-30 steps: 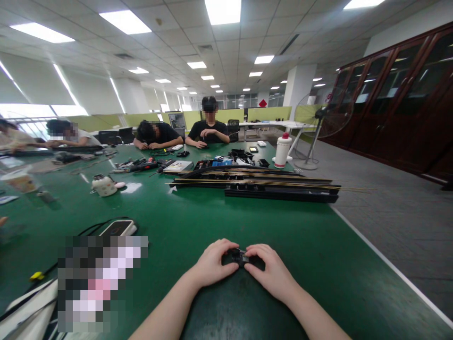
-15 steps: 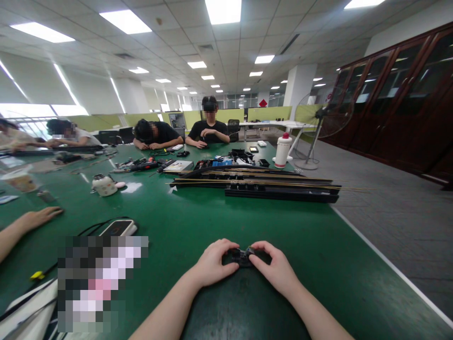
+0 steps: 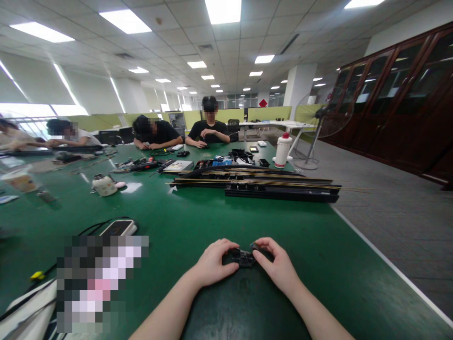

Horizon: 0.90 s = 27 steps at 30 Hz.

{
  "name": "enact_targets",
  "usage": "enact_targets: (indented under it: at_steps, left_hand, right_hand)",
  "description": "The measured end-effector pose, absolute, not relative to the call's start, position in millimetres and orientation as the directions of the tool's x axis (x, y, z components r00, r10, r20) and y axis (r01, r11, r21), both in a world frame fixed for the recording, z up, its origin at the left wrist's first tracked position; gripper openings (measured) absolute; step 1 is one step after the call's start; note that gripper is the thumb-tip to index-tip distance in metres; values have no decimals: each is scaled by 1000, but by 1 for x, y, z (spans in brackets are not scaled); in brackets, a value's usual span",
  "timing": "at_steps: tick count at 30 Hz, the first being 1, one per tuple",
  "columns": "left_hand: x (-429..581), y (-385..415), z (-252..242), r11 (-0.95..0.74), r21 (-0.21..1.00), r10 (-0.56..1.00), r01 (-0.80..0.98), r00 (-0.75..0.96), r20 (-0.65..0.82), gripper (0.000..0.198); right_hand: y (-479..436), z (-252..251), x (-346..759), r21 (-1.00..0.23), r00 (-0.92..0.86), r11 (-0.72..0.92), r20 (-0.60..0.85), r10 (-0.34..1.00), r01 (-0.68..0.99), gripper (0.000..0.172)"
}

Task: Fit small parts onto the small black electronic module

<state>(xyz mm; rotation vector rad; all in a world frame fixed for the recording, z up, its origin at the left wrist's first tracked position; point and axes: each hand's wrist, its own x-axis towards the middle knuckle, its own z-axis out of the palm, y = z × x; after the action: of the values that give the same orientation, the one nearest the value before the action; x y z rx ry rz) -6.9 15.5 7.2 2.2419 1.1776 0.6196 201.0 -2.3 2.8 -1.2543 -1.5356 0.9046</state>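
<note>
A small black plastic part (image 3: 245, 258) with a hollow, detailed inside rests low over the green table in front of me. My left hand (image 3: 217, 260) grips its left end between thumb and fingers. At its right end, my right hand (image 3: 274, 259) pinches a small dark piece (image 3: 254, 246) between thumb and index finger. That piece is raised slightly at the upper right of the black part; its exact kind is too small to make out. Whether the two pieces touch I cannot tell.
Long black rails with thin brass-coloured rods (image 3: 283, 189) lie across the table (image 3: 198, 217) ahead. A white bottle (image 3: 282, 150) stands behind them. A patterned cup (image 3: 104, 185) and a phone-like device (image 3: 118, 228) are on the left. Two people (image 3: 208, 130) sit opposite, others farther left.
My right hand has lifted a little up and right, with the small dark piece now showing apart from the part's middle. Another person's hand at the left edge has gone from view.
</note>
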Motion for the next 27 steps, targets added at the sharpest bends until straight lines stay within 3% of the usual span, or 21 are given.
enact_targets:
  at_steps: [27]
  left_hand:
    - [-8,16,5,-491,637,840,594,516,167,40]
  right_hand:
    - [3,0,202,-986,80,126,135,988,109,35]
